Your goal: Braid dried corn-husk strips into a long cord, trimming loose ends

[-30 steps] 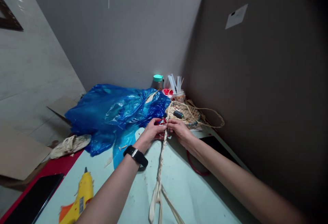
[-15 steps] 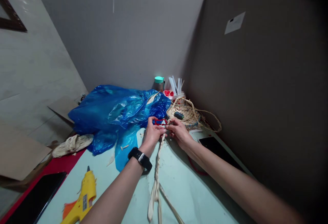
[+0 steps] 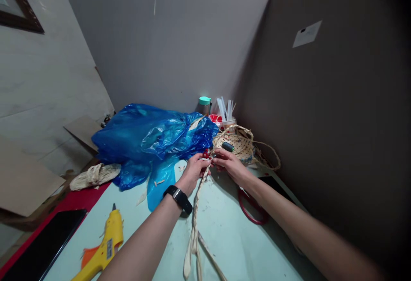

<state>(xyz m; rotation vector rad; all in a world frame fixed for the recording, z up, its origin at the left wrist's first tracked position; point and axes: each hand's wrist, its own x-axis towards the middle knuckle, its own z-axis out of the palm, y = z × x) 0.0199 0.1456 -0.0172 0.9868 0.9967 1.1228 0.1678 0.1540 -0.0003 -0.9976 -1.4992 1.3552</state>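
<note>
A pale braided cord of flat plant fibre runs down the table towards me, its near end splitting into loose strands. My left hand, with a black watch on the wrist, is closed around the upper part of the braid. Close beside it, my right hand pinches the same cord with fingertips. A small red string-like piece is bunched at the left fingers; how it is held is partly hidden. Past the hands, the braid continues up towards a woven basket.
A blue plastic bag lies behind my left hand. A yellow glue gun and a black phone are at left. A red loop lies under my right forearm. A bottle stands at the back, before grey panels.
The red piece, stretched out between the hands before, is now bunched close at the left fingers. Both hands stay on the cord, and the view has shifted slightly.
</note>
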